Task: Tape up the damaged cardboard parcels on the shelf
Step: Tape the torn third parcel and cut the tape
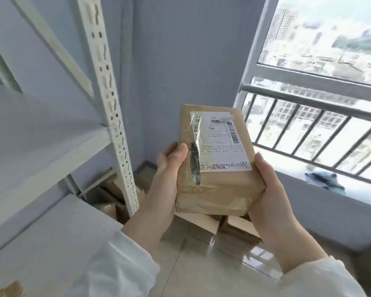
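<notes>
Sleeve (116,271), held parcel (219,181) (taped), tiled floor (201,264), shelf (41,133)

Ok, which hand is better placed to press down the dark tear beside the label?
Left, probably. The left hand has its thumb on top of the parcel, just beside the tear. The right hand grips the opposite near corner, farther from it.

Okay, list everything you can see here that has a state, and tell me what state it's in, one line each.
parcel, held up in both hands, label up, clear tape across its near end.
dark gash beside the label, appears covered by clear tape.
left hand, grips the parcel's left edge, thumb on top.
right hand, grips its right edge.
boxes on the floor, piled below the parcel.
</notes>
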### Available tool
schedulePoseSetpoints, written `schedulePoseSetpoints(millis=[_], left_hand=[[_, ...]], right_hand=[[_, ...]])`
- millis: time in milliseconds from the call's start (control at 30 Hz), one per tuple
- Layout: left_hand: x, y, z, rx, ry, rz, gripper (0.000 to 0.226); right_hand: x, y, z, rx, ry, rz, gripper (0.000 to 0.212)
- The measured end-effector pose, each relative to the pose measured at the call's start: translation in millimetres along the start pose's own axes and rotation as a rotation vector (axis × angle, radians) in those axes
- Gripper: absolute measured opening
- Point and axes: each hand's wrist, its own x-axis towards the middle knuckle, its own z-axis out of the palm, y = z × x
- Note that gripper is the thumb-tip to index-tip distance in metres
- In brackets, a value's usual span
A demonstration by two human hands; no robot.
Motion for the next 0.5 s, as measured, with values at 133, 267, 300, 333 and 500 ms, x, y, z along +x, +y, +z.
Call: schedulePoseSetpoints(millis=[133, 267, 300, 333, 500], left_hand=[[36, -40, 74, 0.061, -0.046, -0.051, 0.038], [66, -84, 133, 0.140, -0.144, -0.091, 0.042], [74, -95, 143, 0.156, -0.180, -0.099, 0.049], [83, -106, 153, 0.167, -0.221, -0.116, 0.057], [137, -154, 188, 0.093, -0.364, -0.236, 0.087]], right_hand=[[16, -27, -78, -0.027, 0.098, -0.033, 0.044], [34, -47, -148, -0.062, 0.173, -0.093, 0.033], [38, -50, -162, -0.083, 0.180, -0.100, 0.030], [43, -52, -175, -0.097, 0.183, -0.101, 0.029], [86, -50, -237, -0.058, 0.236, -0.044, 0.039]])
